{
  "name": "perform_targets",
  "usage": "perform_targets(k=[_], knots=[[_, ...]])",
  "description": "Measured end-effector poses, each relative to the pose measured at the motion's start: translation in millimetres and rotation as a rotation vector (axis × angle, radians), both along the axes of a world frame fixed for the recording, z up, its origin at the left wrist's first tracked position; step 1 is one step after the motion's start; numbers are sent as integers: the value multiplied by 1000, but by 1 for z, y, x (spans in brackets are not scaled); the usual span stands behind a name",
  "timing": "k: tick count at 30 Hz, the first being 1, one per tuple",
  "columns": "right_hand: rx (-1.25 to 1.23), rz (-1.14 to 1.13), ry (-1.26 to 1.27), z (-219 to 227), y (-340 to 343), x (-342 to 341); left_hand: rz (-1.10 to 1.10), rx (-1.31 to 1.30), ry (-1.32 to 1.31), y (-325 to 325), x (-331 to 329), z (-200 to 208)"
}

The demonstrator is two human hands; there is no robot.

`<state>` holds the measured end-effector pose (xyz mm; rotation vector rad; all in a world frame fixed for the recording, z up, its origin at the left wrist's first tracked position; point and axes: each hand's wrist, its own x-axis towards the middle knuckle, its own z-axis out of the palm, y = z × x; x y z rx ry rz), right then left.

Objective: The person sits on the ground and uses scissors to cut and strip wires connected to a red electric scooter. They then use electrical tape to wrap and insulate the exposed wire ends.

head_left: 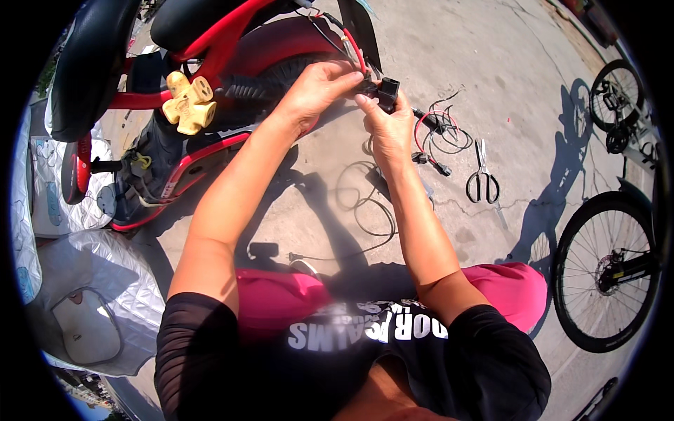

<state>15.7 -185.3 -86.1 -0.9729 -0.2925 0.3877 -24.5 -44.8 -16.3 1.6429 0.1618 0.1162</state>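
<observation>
Both hands are raised in front of the red and black scooter (pixel 232 49), close to its rear. My right hand (pixel 391 126) is closed around a small black plastic box (pixel 387 91) with an open end, probably a socket or connector. My left hand (pixel 324 88) pinches right beside that box, where a red wire (pixel 353 48) and dark wires run down from the scooter. Its fingertips are partly hidden, so the exact piece in them is hard to make out; dark wiring shows there.
Scissors (pixel 482 175) with black handles lie on the concrete, beside loose wires (pixel 449 137) with black plugs. A thin black cable (pixel 372 217) curls nearer to me. A yellow multi-way power socket (pixel 188 104) rests on the scooter. Bicycle wheels (pixel 607 274) stand at right, silver quilted covers (pixel 105 281) at left.
</observation>
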Motion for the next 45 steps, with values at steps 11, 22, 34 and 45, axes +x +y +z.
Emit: perform_targets(k=[11, 22, 34, 45], knots=[[-7, 26, -80, -23, 18, -13, 30, -288, -59, 35, -11, -36], [189, 549, 102, -11, 29, 77, -265, -676, 161, 1, -35, -96], [-1161, 671, -668, -177, -156, 68, -161, -390, 125, 8, -65, 16], [-1453, 625, -990, -206, -169, -2, -29, -790, 450, 9, -34, -130]])
